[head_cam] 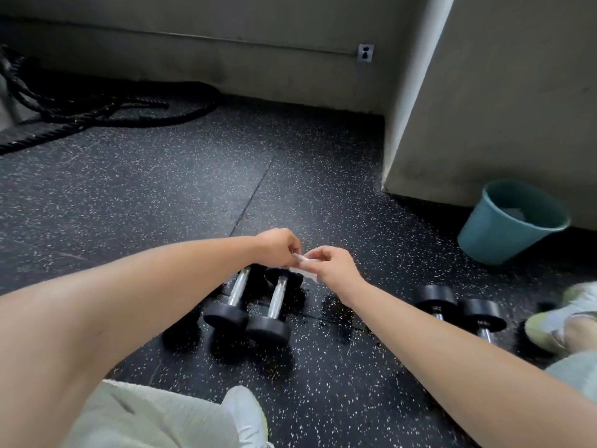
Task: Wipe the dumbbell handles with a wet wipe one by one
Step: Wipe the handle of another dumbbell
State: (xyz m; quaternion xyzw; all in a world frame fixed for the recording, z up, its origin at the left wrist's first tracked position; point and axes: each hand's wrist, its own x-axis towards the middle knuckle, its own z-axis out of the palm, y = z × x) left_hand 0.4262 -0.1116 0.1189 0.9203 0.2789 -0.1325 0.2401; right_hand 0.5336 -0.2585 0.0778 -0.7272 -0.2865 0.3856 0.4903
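Two black dumbbells with chrome handles lie side by side on the speckled rubber floor, the left one (237, 291) and the right one (277, 297). Above their far ends my left hand (279, 245) and my right hand (332, 265) meet, both pinching a small white wet wipe (303, 270) between the fingertips. Neither hand touches a dumbbell. A second pair of dumbbells (458, 307) lies to the right, partly hidden behind my right forearm.
A teal bucket (484, 236) with white material inside tilts against the wall corner at right. Black battle ropes (80, 105) lie at the back left. My shoes (248, 412) and knees are in the foreground and at the right edge.
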